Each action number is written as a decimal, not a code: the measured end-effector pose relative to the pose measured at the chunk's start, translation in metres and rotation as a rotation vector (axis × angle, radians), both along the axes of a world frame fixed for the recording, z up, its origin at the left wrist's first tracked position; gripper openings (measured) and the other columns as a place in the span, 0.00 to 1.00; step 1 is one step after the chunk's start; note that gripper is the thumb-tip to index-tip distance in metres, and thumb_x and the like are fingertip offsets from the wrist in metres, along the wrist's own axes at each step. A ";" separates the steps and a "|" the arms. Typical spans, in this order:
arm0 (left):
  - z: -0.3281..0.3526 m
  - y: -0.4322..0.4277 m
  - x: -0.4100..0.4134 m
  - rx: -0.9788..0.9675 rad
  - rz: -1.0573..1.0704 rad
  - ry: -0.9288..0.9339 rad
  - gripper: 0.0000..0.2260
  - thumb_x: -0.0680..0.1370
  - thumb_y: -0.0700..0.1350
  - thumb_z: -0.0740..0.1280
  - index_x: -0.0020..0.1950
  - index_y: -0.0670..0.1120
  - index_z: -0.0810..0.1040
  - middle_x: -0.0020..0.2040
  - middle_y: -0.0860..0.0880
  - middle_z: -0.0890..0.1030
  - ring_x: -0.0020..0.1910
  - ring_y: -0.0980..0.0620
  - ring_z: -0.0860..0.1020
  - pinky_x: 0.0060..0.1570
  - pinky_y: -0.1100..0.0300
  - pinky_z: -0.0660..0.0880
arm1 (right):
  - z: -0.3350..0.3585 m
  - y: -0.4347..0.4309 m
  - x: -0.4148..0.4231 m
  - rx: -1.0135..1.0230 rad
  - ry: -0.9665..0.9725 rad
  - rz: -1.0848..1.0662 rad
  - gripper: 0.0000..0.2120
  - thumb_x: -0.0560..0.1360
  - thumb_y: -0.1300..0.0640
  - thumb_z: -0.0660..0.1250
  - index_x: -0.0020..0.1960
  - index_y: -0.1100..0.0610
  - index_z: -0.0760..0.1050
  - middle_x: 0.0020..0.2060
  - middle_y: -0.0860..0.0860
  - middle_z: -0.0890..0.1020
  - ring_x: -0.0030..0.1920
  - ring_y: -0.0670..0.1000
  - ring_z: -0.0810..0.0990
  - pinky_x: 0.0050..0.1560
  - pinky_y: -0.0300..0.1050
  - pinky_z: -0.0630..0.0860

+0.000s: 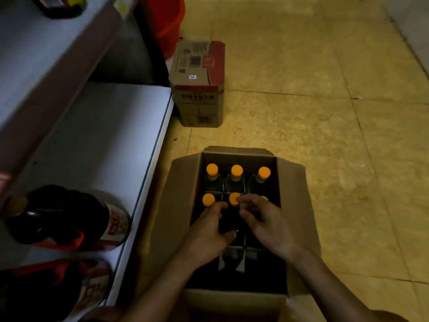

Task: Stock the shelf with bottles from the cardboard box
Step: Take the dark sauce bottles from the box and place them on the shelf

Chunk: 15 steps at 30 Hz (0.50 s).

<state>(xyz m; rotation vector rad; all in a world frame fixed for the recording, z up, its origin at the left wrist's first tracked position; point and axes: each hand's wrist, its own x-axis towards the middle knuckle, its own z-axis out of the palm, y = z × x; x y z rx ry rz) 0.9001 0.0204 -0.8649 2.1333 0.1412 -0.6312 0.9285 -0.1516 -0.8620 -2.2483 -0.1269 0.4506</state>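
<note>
On my far left the shelf (104, 135) runs down the side of the view, its lower board pale and mostly bare in the middle. Two big dark bottles (69, 217) with red-and-white labels stand on that board at its near end, blurred in my feed. An upper board juts out above it, and something dark sits on it at the top edge of the view.

Just right of the shelf, on the floor (325, 112), is the open cardboard box (181, 194) with its flaps folded outward. Inside it stand the bottles (236, 170) with orange caps: three in the far row and three in the next row toward me, held apart by card dividers. The cells nearest me look dark, and I can't make out what is in them.

The left hand (209, 231) is down in the box, fingers together and reaching up beside the left cap of the second row, thumb spread off to the right — I can't tell whether it grips anything. The right hand (267, 221) lies beside it with fingers curled, their tips against the middle cap of that row and the right cap nearly covered — a real grip I cannot confirm.

Beyond the box a closed carton (199, 84) stands on the floor by the shelf end, with a red tub (167, 24) behind it.
</note>
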 end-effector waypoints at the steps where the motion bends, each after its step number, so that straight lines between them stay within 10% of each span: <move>1: -0.008 0.000 0.001 -0.018 -0.003 -0.016 0.28 0.79 0.46 0.72 0.76 0.56 0.64 0.68 0.55 0.72 0.67 0.55 0.74 0.58 0.63 0.72 | -0.004 0.001 0.004 -0.030 -0.027 0.050 0.14 0.81 0.56 0.67 0.66 0.46 0.77 0.55 0.42 0.82 0.59 0.44 0.81 0.61 0.45 0.79; 15: -0.025 0.010 0.014 -0.065 -0.130 0.048 0.24 0.76 0.37 0.72 0.63 0.58 0.68 0.53 0.57 0.73 0.52 0.56 0.77 0.56 0.53 0.78 | 0.001 -0.001 0.004 -0.274 -0.126 0.425 0.19 0.81 0.60 0.63 0.69 0.45 0.73 0.63 0.46 0.80 0.63 0.48 0.78 0.57 0.47 0.78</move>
